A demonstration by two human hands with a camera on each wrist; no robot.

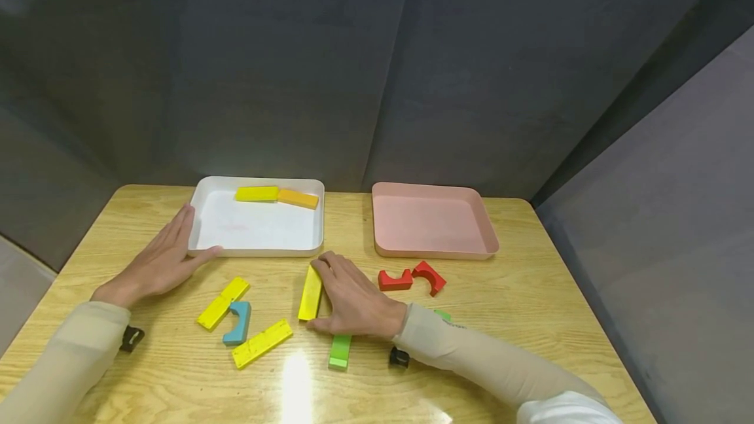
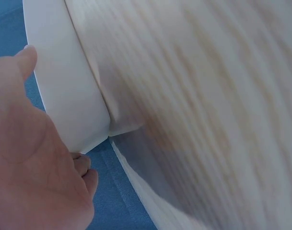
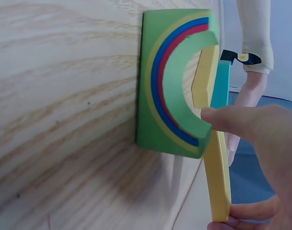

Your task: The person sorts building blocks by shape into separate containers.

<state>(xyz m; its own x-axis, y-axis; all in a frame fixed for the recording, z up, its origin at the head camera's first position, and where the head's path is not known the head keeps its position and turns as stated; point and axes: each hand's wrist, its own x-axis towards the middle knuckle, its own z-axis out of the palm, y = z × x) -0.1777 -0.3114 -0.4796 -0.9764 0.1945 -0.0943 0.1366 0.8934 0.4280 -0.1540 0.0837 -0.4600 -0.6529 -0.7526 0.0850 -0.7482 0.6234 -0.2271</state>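
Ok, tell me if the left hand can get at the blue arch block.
Likely yes: nothing covers the blue arch block, and only a low yellow block lies between it and the left hand.

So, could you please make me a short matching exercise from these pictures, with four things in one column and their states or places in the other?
Column one
1. Left hand
2. Orange block
3. Right hand
4. Blue block

Column two
A. Holds a yellow block
B. Lies on the table between two yellow blocks
C. Rests against the left side of the white tray
D. Lies inside the white tray

Right pairs: 1-C, 2-D, 3-A, 4-B
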